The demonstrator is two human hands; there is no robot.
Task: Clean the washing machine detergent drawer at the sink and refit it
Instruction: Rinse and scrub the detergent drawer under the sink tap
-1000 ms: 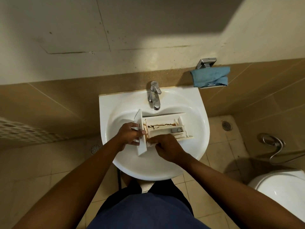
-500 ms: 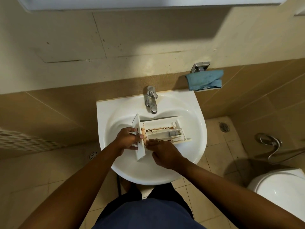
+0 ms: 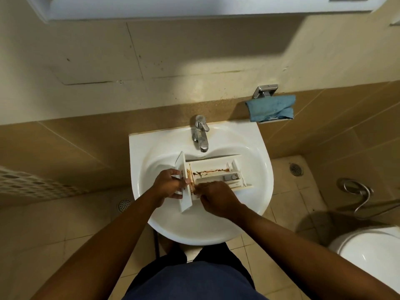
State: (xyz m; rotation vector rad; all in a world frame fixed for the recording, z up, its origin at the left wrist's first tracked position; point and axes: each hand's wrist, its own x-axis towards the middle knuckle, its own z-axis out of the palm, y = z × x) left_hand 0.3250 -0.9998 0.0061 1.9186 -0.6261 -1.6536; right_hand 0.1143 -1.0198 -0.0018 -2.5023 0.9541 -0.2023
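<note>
A white detergent drawer [image 3: 213, 173] lies across the bowl of the white sink [image 3: 257, 154], its front panel to the left. Brown rusty stains run along its back compartment. My left hand [image 3: 168, 184] grips the front panel, thumb on its face. My right hand [image 3: 217, 198] rests on the drawer's near edge, fingers curled against the near left corner; what the fingertips touch is hidden. The chrome tap [image 3: 200, 135] stands behind the drawer with no water seen running.
A blue cloth [image 3: 271, 108] hangs on a metal wall holder to the right of the sink. A white toilet [image 3: 372, 254] sits at the lower right with a spray hose [image 3: 357, 191] on the wall. Floor drains lie on both sides of the sink.
The view has tilted up slightly, so sink and drawer sit lower in frame. Both hands stay on the drawer; my right hand has shifted a little along the near edge.
</note>
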